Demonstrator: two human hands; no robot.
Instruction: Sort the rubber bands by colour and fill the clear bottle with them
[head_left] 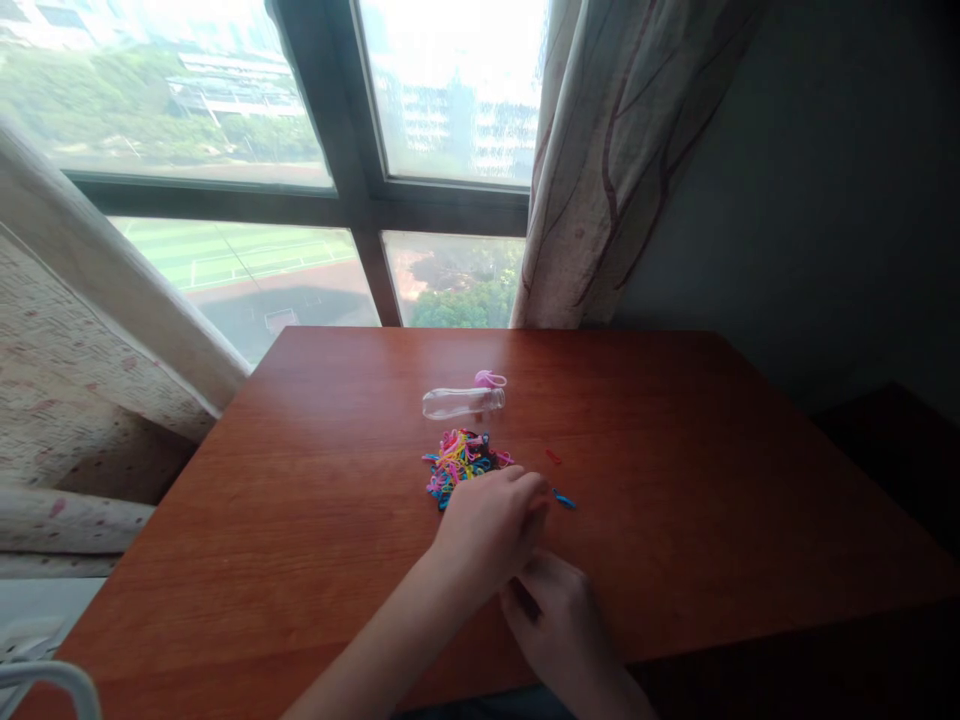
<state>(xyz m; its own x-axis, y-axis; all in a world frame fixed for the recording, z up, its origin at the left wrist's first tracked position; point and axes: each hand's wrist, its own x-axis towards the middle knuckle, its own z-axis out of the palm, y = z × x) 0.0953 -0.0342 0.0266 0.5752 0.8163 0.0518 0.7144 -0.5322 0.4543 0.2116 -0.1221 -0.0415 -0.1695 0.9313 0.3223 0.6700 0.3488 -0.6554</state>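
Note:
A heap of small colourful elastic bands (459, 458) lies mid-table, in pink, yellow, blue, red and black. My left hand (496, 515) is over the heap's near right edge, its fingers curled and turned away from the camera. Just below and to the right, my right hand (553, 605) is closed too, its fingertips close to my left hand. Whatever they hold, if anything, is hidden. Right of the heap are a blue band (564, 499) and a red band (553, 456), each lying apart. Behind the heap, a clear bottle (454, 403) lies on its side.
A pink cap with a loop (490, 379) rests behind the bottle's neck. The brown wooden table (300, 480) reaches back to the window (360, 190). Curtains (600, 150) hang on both sides. A curved white rail (56, 678) shows at the lower left.

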